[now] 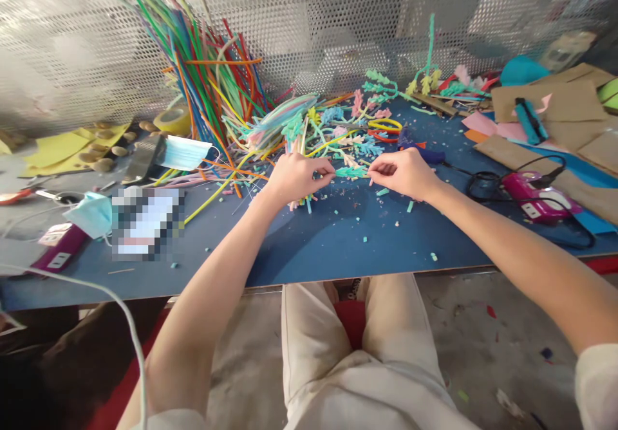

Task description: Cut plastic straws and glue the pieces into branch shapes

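Observation:
Over the blue table, a mint-green pipe-cleaner sprig is stretched level between my two hands. My left hand pinches its left end between thumb and fingertips. The fingers of my right hand are closed on the other end. Right behind them lies a tangle of fuzzy pipe-cleaner sprigs in pink, yellow, blue and green. Small green clippings are scattered around and in front of my hands.
Long coloured pipe cleaners lean on the perforated metal wall. Behind my right hand is a blue glue gun. Purple power strips sit on both sides. A face mask, a blurred-out phone and cardboard sheets lie about.

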Demonstrator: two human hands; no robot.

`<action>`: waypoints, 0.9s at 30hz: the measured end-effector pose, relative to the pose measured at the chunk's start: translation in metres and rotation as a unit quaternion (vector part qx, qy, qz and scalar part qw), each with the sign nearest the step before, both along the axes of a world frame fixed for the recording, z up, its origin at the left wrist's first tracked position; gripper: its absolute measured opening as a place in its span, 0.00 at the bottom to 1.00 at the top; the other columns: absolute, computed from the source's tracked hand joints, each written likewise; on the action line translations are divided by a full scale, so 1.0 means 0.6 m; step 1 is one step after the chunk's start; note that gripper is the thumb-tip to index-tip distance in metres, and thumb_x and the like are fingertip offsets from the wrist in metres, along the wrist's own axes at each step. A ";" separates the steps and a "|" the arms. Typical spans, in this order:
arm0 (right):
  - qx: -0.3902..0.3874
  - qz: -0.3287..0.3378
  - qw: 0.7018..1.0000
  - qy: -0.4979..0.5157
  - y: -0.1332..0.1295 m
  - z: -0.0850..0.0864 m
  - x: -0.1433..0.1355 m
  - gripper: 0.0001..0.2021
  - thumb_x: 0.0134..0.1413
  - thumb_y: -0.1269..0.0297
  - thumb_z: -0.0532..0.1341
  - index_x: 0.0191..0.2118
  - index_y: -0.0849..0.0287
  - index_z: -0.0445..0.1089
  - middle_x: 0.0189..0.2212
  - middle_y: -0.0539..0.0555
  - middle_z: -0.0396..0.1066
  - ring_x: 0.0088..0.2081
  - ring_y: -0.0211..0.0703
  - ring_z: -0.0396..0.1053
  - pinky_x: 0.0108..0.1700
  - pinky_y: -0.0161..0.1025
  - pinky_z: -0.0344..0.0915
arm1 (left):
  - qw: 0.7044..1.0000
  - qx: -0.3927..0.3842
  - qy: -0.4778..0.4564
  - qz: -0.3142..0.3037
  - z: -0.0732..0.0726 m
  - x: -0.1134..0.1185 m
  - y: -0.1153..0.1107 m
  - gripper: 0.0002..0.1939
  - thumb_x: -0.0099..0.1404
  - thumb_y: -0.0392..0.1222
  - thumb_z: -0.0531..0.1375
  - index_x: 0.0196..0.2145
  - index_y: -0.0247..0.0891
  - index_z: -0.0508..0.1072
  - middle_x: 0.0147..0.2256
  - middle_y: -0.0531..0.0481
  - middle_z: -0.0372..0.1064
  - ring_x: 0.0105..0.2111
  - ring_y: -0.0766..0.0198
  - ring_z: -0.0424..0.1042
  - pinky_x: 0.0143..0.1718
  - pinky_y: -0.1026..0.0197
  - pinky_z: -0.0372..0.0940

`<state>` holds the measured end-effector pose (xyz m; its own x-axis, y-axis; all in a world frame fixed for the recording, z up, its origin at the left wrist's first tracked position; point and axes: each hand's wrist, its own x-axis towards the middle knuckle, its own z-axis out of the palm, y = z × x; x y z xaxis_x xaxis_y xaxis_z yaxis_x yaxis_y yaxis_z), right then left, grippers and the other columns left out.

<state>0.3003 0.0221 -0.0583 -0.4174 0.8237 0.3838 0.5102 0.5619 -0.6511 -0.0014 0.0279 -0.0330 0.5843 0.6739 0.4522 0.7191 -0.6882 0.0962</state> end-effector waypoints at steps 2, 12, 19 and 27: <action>-0.002 -0.006 1.000 -0.002 -0.001 0.001 -0.001 0.09 0.58 0.56 0.67 0.34 0.54 0.82 0.27 0.52 0.81 0.29 0.46 0.78 0.40 0.46 0.78 | 1.000 -0.003 0.000 -0.004 0.000 0.000 -0.001 0.09 0.70 0.45 0.63 0.38 0.46 0.85 0.32 0.54 0.84 0.26 0.64 0.77 0.31 0.61 0.62; 0.010 0.006 1.000 -0.021 -0.002 0.006 -0.004 0.09 0.57 0.56 0.66 0.32 0.55 0.80 0.25 0.52 0.79 0.27 0.44 0.75 0.38 0.44 0.75 | 1.000 0.000 0.003 0.001 -0.003 0.000 -0.002 0.10 0.71 0.48 0.63 0.40 0.47 0.85 0.32 0.53 0.84 0.27 0.62 0.77 0.32 0.60 0.63; 0.013 0.020 0.999 -0.026 -0.001 0.009 -0.004 0.09 0.57 0.58 0.65 0.31 0.54 0.80 0.25 0.51 0.79 0.28 0.43 0.75 0.37 0.43 0.73 | 1.000 0.002 0.019 -0.004 -0.002 -0.001 -0.001 0.12 0.73 0.49 0.61 0.41 0.48 0.85 0.32 0.54 0.84 0.27 0.63 0.77 0.31 0.61 0.61; 0.041 0.034 0.997 -0.047 -0.001 0.009 0.000 0.09 0.61 0.59 0.64 0.34 0.56 0.80 0.27 0.52 0.80 0.28 0.43 0.76 0.38 0.42 0.73 | 1.000 -0.012 0.018 -0.005 -0.002 -0.002 0.001 0.12 0.72 0.49 0.61 0.40 0.47 0.85 0.31 0.54 0.83 0.27 0.62 0.77 0.30 0.60 0.58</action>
